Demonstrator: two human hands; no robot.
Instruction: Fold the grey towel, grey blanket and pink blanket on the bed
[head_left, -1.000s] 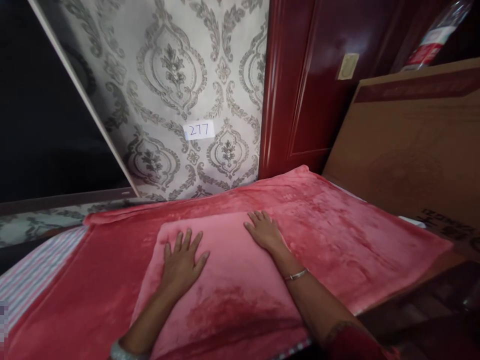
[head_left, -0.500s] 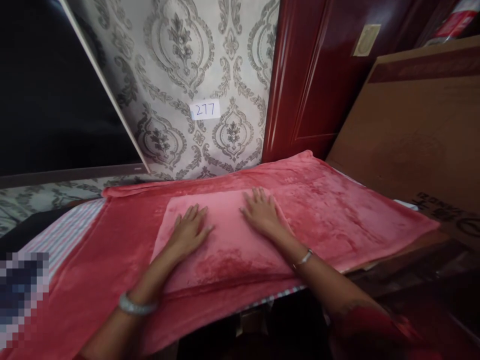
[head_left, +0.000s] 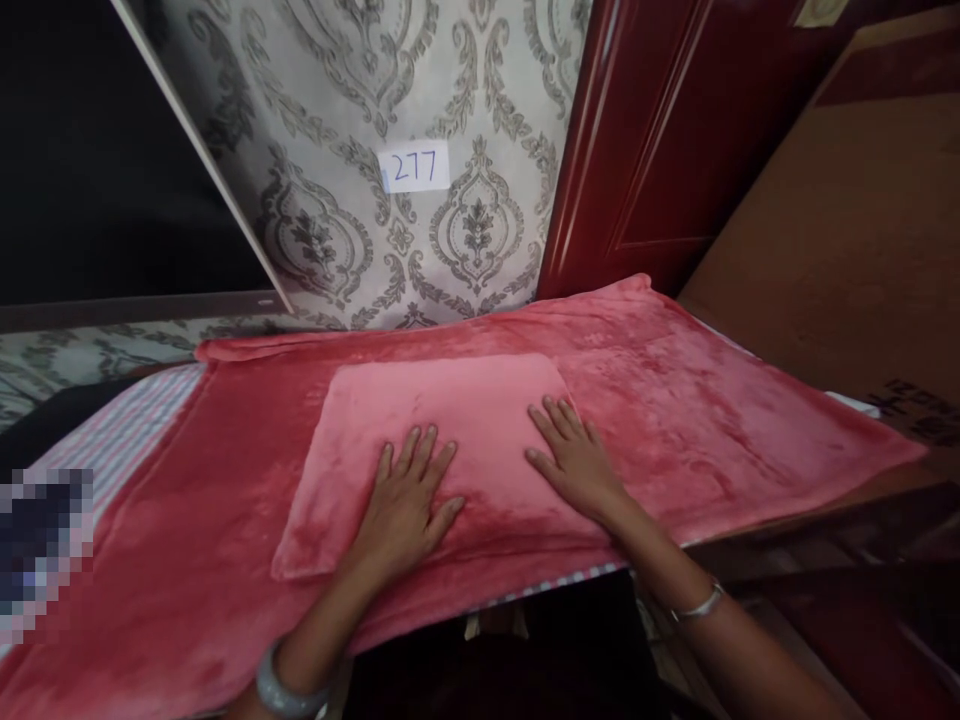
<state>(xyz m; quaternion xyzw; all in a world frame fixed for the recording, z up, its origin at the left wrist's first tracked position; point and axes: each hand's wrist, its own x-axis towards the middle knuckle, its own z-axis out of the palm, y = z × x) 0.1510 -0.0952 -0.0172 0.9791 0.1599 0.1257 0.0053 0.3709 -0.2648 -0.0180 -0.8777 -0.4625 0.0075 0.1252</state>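
**Folded pink cloth under both my palms**

Folded pink cloth [head_left: 442, 440] lies as a flat rectangle in the middle of the big red blanket [head_left: 675, 400], its near edge close to the blanket's front hem. The blanket spreads across the whole surface before me, reaching back to the patterned wallpaper [head_left: 337, 200] and right toward the dark red door [head_left: 660, 150] and a brown cardboard box [head_left: 847, 250]. A striped sheet [head_left: 120, 450] shows at the blanket's left edge.

My left hand [head_left: 405, 510] rests flat on the near part of the cloth, fingers spread, grip open and holding nothing. My right hand [head_left: 574, 460] lies flat on the cloth's right edge, fingers straight and also open, partly over the blanket.

A silver bangle [head_left: 285, 690] circles my left wrist; a thinner bracelet [head_left: 697, 605] sits on my right. A small paper label [head_left: 415, 167] reading 277 is stuck on the wallpaper.
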